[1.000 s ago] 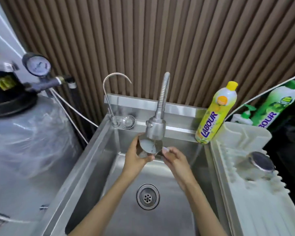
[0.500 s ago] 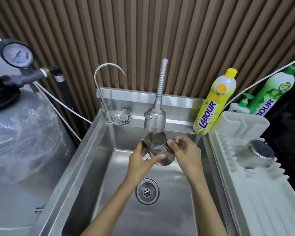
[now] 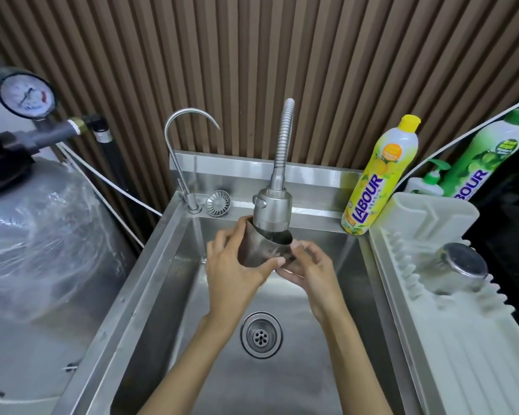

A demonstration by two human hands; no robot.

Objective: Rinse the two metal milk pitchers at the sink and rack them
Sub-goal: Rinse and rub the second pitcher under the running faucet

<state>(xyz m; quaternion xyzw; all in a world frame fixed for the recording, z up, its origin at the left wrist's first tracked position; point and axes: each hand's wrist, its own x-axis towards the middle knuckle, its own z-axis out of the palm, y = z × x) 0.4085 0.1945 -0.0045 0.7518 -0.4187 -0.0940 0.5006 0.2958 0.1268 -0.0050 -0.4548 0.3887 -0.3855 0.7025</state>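
A metal milk pitcher (image 3: 261,250) is held upright just under the spray head of the flexible tap (image 3: 272,209), over the steel sink (image 3: 174,265). My left hand (image 3: 234,274) grips its left side, thumb across the front. My right hand (image 3: 309,266) holds its right side near the base; the handle is hidden. A second metal pitcher (image 3: 459,269) lies on its side on the white drying rack (image 3: 468,339) to the right.
The drain (image 3: 261,335) sits below my hands. A thin gooseneck tap (image 3: 180,151) and a loose strainer (image 3: 218,202) stand at the sink's back left. Yellow (image 3: 378,178) and green (image 3: 489,154) detergent bottles stand behind the rack. A wrapped tank with a gauge (image 3: 24,94) is at the left.
The pitcher has been turned from tilted to upright and raised closer to the spray head. My right hand has shifted lower, toward its base.
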